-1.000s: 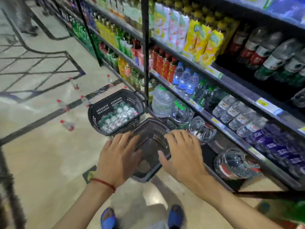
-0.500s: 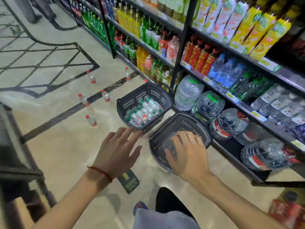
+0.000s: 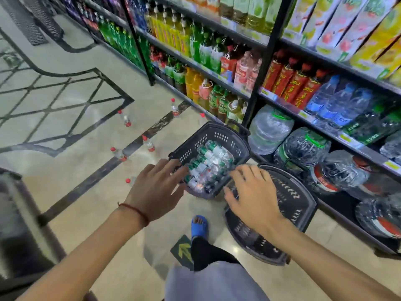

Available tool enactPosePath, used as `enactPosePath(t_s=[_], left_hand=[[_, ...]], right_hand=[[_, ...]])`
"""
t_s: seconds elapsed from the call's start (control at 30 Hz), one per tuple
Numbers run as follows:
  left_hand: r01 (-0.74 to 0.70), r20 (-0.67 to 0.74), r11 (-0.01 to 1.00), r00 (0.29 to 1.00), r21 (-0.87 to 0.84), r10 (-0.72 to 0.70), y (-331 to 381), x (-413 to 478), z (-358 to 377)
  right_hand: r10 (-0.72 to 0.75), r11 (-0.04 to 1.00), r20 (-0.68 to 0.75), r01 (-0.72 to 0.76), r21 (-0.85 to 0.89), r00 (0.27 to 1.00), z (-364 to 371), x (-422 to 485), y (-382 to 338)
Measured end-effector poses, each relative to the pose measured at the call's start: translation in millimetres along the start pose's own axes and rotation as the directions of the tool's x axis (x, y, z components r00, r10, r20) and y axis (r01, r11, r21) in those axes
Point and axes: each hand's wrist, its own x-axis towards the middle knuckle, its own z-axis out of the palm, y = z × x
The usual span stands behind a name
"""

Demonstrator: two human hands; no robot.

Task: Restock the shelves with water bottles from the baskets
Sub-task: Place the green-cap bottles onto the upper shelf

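**Hands spread above the full basket – nothing gripped yet**

The left hand (image 3: 158, 187) and the right hand (image 3: 253, 196) both hover low over the floor with fingers straight and fanned, and neither holds anything. The left hand's fingertips lie at the near-left rim of the full basket (image 3: 219, 135); whether they touch it I cannot tell. The right hand sits just right of that basket, above the far rim of the empty basket (image 3: 295, 205), which stands nearer the person.

The water bottles (image 3: 208, 164) lie packed on their sides in the full basket, green caps pointing left, on the floor just in front of the shelves (image 3: 280, 103). A few loose bottles (image 3: 148, 144) stand farther left on the tiles, and large jugs (image 3: 269, 129) fill the bottom shelf to the right.

The step in hand looks like the first pick from this basket. To do it well, each hand should close round one bottle's body from the top layer, not the cap, and lift straight up, since a sideways pull would likely roll the neighbours. The blur hides which shelf row matches these labels – check before placing.
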Motion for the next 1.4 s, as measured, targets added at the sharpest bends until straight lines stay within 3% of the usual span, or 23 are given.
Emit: enactPosePath(t_s=[0.27,0.4,0.53,0.7,0.83,0.97,1.17,1.4], left_hand=[[-0.167,-0.009,0.986,0.986,-0.028,0.166,-87,119,-3],[-0.309,0.020,0.951,0.951,-0.023,0.309,-121,184,13],[-0.479,0.072,0.877,0.875,-0.025,0.480,-147,257,35],[-0.692,0.092,0.721,0.716,-0.042,0.692,-163,330,53],[-0.828,0.121,0.560,0.556,-0.008,0.823,-164,361,76],[-0.900,0.150,0.436,0.432,0.007,0.889,-159,373,95],[-0.939,0.208,0.340,0.342,0.045,0.917,-147,399,110],[-0.958,0.254,0.286,0.272,-0.017,0.928,-137,448,192]], right_hand=[[0.105,0.994,0.006,-0.105,-0.033,0.994,4,106,-4],[0.241,0.970,0.022,-0.240,-0.023,0.970,8,140,-9],[0.425,0.904,-0.004,-0.425,-0.049,0.905,19,168,-24],[0.673,0.739,-0.014,-0.673,-0.006,0.739,26,195,-65],[0.778,0.628,0.006,-0.778,-0.003,0.628,35,210,-93],[0.816,0.578,0.039,-0.816,0.002,0.577,50,218,-105],[0.842,0.538,0.014,-0.842,0.043,0.539,95,217,-84],[0.898,0.433,0.071,-0.900,0.043,0.435,168,251,-72]])
